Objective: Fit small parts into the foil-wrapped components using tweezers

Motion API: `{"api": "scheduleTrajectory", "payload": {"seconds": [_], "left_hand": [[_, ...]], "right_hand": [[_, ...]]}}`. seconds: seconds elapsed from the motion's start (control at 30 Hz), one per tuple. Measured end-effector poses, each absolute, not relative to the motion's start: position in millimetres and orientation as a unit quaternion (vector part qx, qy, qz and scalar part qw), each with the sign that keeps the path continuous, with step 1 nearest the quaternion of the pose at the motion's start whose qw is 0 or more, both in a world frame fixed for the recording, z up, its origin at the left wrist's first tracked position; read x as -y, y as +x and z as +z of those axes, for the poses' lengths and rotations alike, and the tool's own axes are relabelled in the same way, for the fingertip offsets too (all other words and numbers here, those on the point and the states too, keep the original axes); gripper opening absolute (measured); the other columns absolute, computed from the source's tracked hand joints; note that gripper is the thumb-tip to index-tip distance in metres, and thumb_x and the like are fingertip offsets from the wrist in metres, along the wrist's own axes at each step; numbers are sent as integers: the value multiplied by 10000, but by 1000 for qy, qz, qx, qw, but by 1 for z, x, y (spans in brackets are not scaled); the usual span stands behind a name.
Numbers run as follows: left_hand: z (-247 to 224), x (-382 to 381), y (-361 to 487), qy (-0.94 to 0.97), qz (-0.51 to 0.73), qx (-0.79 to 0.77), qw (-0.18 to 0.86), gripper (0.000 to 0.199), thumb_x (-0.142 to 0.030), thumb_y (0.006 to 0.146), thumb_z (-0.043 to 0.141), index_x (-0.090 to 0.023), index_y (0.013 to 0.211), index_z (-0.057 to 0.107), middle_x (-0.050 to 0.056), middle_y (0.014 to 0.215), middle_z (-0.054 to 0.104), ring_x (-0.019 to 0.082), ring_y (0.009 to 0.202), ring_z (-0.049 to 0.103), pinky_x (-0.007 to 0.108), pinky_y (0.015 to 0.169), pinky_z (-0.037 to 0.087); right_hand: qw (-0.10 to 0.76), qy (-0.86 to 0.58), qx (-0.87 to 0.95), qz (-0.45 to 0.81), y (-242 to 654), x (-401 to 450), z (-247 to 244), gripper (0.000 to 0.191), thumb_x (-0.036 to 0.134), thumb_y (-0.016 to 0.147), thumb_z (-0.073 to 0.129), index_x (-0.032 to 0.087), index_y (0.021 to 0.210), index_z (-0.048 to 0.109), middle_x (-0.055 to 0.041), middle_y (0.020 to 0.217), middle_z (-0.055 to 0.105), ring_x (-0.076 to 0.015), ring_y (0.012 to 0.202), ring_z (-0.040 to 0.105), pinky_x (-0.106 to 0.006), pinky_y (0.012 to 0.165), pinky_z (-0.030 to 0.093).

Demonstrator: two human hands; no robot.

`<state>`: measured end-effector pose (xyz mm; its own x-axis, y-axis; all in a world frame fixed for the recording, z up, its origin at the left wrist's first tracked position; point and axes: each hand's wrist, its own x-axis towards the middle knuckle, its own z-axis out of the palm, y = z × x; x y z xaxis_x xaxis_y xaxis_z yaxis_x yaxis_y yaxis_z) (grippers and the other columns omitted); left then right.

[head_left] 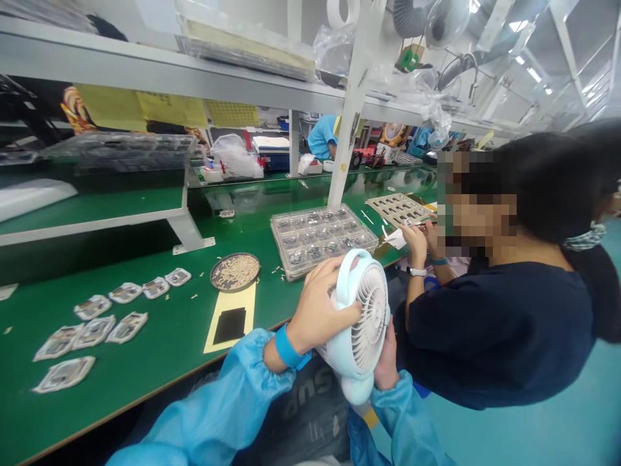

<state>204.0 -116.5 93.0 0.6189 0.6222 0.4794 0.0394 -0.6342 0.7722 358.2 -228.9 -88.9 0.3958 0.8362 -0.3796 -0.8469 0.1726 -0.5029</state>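
A light blue and white fan (371, 320) with a round grille and a loop handle is held over my lap, past the table's edge. My left hand (323, 307) is wrapped round its left side, the thumb lying on the grille. On the far side, my right hand (387, 356) grips the fan's right edge; most of its fingers are hidden behind the body. Nearest on the green table are a clear compartment tray (320, 238) of small parts, a round dish (235, 271) of small tan pieces, and a black sheet (229, 325) on yellow paper (250, 303).
Several white-rimmed parts (94, 331) lie on the table's left. A person (499, 323) in dark clothing sits close on the right, hands near a beige tray (400, 209). A white post (350, 110) and a raised stand (187, 230) rise from the table.
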Motion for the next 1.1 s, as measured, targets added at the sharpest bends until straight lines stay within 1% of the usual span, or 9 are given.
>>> {"api": "scheduleTrajectory", "payload": {"seconds": [0.13,0.2,0.43,0.53,0.63,0.87,0.97,1.03,1.1], "left_hand": [[92,117,202,816,385,-201,381,618,-245,722,707,-215,1337,666,67,1457,604,319,1361,533,492,1202,375],[91,117,201,815,387,-201,381,603,-270,734,707,-212,1333,667,72,1454,604,321,1363,534,496,1198,379],[90,113,197,815,390,-198,381,588,-258,769,695,-210,1353,655,61,1492,578,311,1415,493,479,1214,363],[92,112,196,812,394,-208,377,616,-263,780,692,-207,1390,627,66,1495,572,312,1418,490,484,1211,367],[93,116,196,815,402,-215,357,606,-263,780,690,-219,1381,629,63,1479,581,316,1409,494,494,1206,368],[86,143,188,844,394,-227,284,557,-252,766,675,-261,1322,641,57,1466,577,341,1390,493,524,1183,360],[80,157,183,849,390,-232,269,555,-246,770,668,-276,1323,633,58,1479,566,351,1380,505,531,1162,372],[71,171,179,855,386,-239,250,600,-240,770,670,-294,1365,606,59,1497,553,365,1385,503,545,1166,360],[56,187,173,863,381,-244,227,694,-266,777,688,-297,1454,537,80,1507,550,387,1393,498,562,1171,343]], "right_hand": [[764,-278,11,581,358,227,-93,627,666,927,505,226,1340,673,-91,1343,705,-283,1327,609,-521,1127,458],[756,-252,23,604,359,227,-95,646,673,929,514,216,1365,649,-99,1333,710,-277,1324,610,-541,1141,449],[748,-222,34,624,363,226,-102,693,717,939,482,180,1347,638,-112,1282,735,-261,1312,618,-531,1141,450],[745,-223,30,628,363,223,-107,664,687,946,498,159,1316,654,-117,1249,749,-261,1302,627,-535,1133,452],[750,-228,24,621,360,222,-110,637,663,948,512,154,1299,666,-118,1236,755,-264,1298,632,-538,1127,455],[766,-238,9,598,346,225,-114,717,719,923,497,169,1362,633,-131,1263,741,-285,1302,633,-565,1138,436],[763,-244,-20,598,343,227,-116,660,661,922,537,161,1338,655,-127,1231,755,-297,1270,655,-560,1133,447],[755,-275,-45,594,343,231,-113,564,573,918,582,143,1263,703,-123,1175,776,-307,1222,685,-538,1112,475],[759,-319,-62,564,341,239,-108,435,461,900,632,137,1165,750,-113,1113,794,-317,1159,717,-505,1072,515]]}}
